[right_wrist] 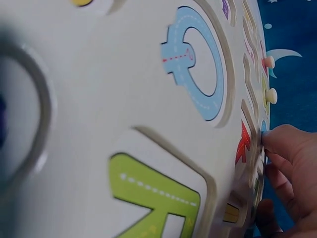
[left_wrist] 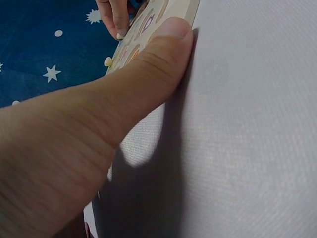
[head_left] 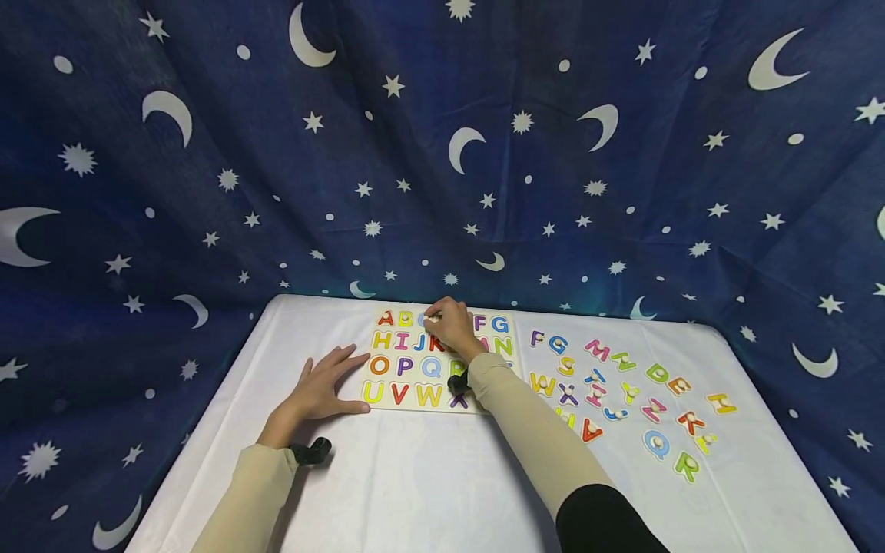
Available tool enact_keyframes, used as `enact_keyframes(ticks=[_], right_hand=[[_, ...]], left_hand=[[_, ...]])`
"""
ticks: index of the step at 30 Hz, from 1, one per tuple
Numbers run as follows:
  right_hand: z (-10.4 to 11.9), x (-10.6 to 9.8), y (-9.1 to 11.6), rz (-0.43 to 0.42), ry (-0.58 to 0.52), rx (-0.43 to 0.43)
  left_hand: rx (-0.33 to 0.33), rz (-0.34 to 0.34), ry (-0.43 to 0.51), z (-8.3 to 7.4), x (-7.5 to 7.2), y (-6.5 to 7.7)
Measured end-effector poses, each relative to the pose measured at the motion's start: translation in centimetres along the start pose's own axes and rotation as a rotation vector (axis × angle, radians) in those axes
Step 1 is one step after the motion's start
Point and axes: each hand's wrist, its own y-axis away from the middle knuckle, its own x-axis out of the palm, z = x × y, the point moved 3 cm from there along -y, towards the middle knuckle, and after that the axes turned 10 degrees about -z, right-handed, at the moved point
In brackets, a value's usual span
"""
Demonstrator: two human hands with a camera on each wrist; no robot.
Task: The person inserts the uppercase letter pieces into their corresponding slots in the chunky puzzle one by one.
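I found the letter board point(head_left: 418, 379) near the far edge of the table point(head_left: 415, 476), loose letters point(head_left: 657, 374) toward the right edge. I observed the right hand point(head_left: 452, 326) pinching a pale knob point(head_left: 434, 317) beside the B piece point(head_left: 406, 319); the left hand point(head_left: 321, 390), fingers spread and empty, touched the board's near-left corner by thumb.

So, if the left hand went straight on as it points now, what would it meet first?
The left hand would likely meet the alphabet puzzle board first, at its left edge near the orange O; depth there is unclear.
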Motion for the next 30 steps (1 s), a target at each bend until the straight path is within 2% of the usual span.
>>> enact_keyframes(ticks=[8, 13, 17, 24, 30], right_hand=[[0.0, -0.9, 0.8, 0.025, -0.011, -0.024], [-0.3, -2.2, 1.0, 0.008, -0.003, -0.055], [-0.6, -3.8, 1.3, -0.003, -0.015, -0.101], [-1.3, -7.6, 2.2, -0.007, -0.050, -0.236], [-3.6, -10.8, 3.3, -0.005, -0.054, -0.242]], left_hand=[[0.000, 0.004, -0.008, -0.1, 0.2, -0.1], [0.010, -0.001, 0.001, -0.3, 0.0, 0.0], [0.019, -0.005, 0.005, -0.3, -0.2, 0.0], [0.019, -0.011, 0.002, -0.2, -0.3, -0.2], [0.022, 0.004, -0.003, -0.4, -0.2, -0.2]])
